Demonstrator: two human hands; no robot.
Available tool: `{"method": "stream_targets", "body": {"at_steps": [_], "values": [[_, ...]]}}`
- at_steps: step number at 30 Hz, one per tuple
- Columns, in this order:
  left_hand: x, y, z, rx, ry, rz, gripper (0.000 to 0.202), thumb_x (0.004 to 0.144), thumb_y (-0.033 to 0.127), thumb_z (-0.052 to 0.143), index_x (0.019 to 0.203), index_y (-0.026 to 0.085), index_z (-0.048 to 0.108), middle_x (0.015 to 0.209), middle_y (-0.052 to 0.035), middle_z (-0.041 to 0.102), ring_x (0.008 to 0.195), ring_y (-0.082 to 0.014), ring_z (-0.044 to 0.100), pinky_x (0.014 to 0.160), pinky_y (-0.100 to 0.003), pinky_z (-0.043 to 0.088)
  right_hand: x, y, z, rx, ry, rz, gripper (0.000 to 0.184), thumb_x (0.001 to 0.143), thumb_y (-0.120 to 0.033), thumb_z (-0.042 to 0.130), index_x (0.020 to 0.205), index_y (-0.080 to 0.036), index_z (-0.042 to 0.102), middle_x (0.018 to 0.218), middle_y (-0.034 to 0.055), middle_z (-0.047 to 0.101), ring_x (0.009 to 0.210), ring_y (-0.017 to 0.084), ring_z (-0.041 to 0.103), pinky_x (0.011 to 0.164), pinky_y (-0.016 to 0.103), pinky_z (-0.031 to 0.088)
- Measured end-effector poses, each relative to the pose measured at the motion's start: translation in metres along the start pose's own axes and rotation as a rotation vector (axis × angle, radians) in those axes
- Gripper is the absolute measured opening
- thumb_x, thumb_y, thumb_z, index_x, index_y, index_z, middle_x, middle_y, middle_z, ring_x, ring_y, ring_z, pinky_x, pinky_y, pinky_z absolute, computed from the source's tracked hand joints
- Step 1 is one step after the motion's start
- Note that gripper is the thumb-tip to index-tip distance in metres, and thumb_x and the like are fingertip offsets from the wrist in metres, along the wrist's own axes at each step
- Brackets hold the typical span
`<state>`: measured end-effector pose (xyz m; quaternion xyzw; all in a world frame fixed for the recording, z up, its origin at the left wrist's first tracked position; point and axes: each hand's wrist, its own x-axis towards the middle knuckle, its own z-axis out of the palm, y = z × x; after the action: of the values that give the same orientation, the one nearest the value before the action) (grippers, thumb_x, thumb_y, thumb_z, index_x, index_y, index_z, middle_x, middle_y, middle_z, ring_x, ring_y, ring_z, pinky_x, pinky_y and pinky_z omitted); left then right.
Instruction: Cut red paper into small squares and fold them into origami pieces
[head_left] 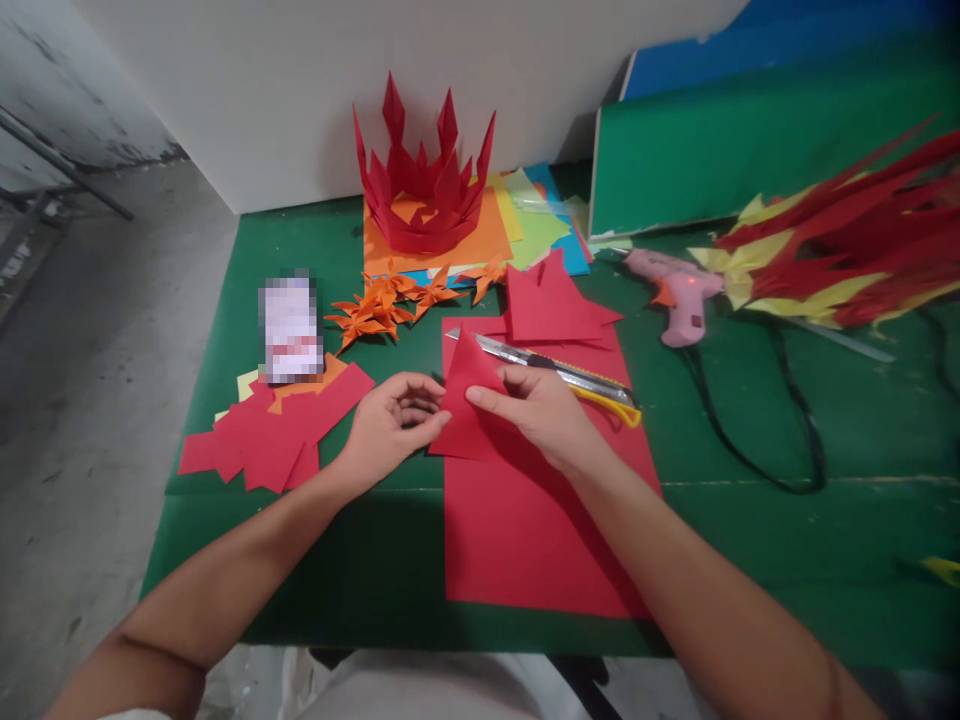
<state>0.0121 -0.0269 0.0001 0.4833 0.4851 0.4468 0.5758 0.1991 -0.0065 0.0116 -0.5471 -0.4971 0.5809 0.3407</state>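
Note:
A folded piece of red paper with a pointed top is in front of me, above a large red sheet. My right hand pinches its right side, thumb on the front face. At its left edge, my left hand has curled fingers and a thumb tip against the paper. Just behind lies a yellow utility knife with its blade out, partly covered by the paper and my right hand. More folded red pieces are stacked past the knife.
A red paper crown stands at the back on coloured sheets, near orange folded paper stars. Red scraps and a blurred phone lie left. A pink glue gun, its black cord and red-yellow paper flames are right.

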Motion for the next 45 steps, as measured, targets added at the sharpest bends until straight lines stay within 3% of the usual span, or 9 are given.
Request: {"method": "stream_targets", "body": {"at_steps": [5,10,13,17,21,35,45], "values": [[0.0,-0.001,-0.002,0.034,0.008,0.009,0.025,0.068,0.032,0.079,0.082,0.017,0.065,0.083,-0.0027,0.064,0.071,-0.0105,0.063,0.061,-0.019,0.055,0.0,-0.002,0.0,-0.064,-0.017,-0.025,0.045,0.064,-0.058,0.075,0.058,-0.021,0.049,0.057,-0.0041,0.04,0.057,0.012,0.036,0.053,0.028,0.031],[-0.001,-0.001,-0.003,0.157,0.028,0.12,0.014,0.076,0.031,0.074,0.081,0.018,0.072,0.091,-0.0051,0.065,0.078,-0.0129,0.064,0.065,-0.021,0.055,0.0,-0.007,0.001,-0.165,-0.072,-0.066,0.058,0.066,-0.06,0.072,0.051,-0.022,0.031,0.055,-0.0063,0.025,0.053,0.009,0.024,0.05,0.026,0.022],[-0.002,0.002,-0.003,0.261,0.0,0.188,0.012,0.079,0.026,0.069,0.088,0.021,0.075,0.095,-0.006,0.065,0.078,-0.0125,0.063,0.064,-0.02,0.054,0.0,-0.008,0.003,-0.131,-0.084,-0.071,0.051,0.067,-0.058,0.072,0.053,-0.021,0.04,0.056,-0.0058,0.033,0.054,0.01,0.03,0.052,0.026,0.027],[-0.004,0.006,-0.001,0.34,-0.05,0.239,0.018,0.081,0.02,0.064,0.094,0.022,0.076,0.095,-0.0057,0.064,0.079,-0.0117,0.063,0.065,-0.02,0.054,0.002,-0.004,0.005,0.025,-0.039,-0.059,0.037,0.063,-0.051,0.078,0.072,-0.02,0.059,0.069,-0.0028,0.054,0.064,0.013,0.048,0.063,0.028,0.04],[-0.005,0.005,0.001,0.378,-0.085,0.291,0.018,0.081,0.019,0.064,0.094,0.022,0.076,0.097,-0.0063,0.065,0.077,-0.0115,0.063,0.064,-0.02,0.054,0.004,-0.003,0.006,0.141,-0.001,-0.065,0.035,0.064,-0.047,0.079,0.081,-0.021,0.065,0.08,0.0,0.064,0.073,0.014,0.056,0.074,0.03,0.046],[-0.006,-0.001,0.0,0.512,-0.224,0.375,0.025,0.084,0.012,0.057,0.102,0.019,0.072,0.104,-0.0081,0.068,0.07,-0.0091,0.061,0.063,-0.02,0.052,0.009,0.005,0.005,0.251,-0.007,-0.034,0.028,0.061,-0.044,0.084,0.066,-0.021,0.07,0.069,-0.001,0.066,0.066,0.012,0.055,0.071,0.028,0.047],[-0.007,0.004,-0.002,0.517,-0.319,0.25,0.036,0.083,0.012,0.054,0.112,0.021,0.072,0.107,-0.0081,0.072,0.065,-0.0085,0.058,0.059,-0.019,0.049,0.006,0.001,0.006,0.281,-0.051,-0.061,0.023,0.063,-0.039,0.083,0.063,-0.021,0.069,0.065,-0.0019,0.065,0.062,0.011,0.053,0.066,0.027,0.045]]}}
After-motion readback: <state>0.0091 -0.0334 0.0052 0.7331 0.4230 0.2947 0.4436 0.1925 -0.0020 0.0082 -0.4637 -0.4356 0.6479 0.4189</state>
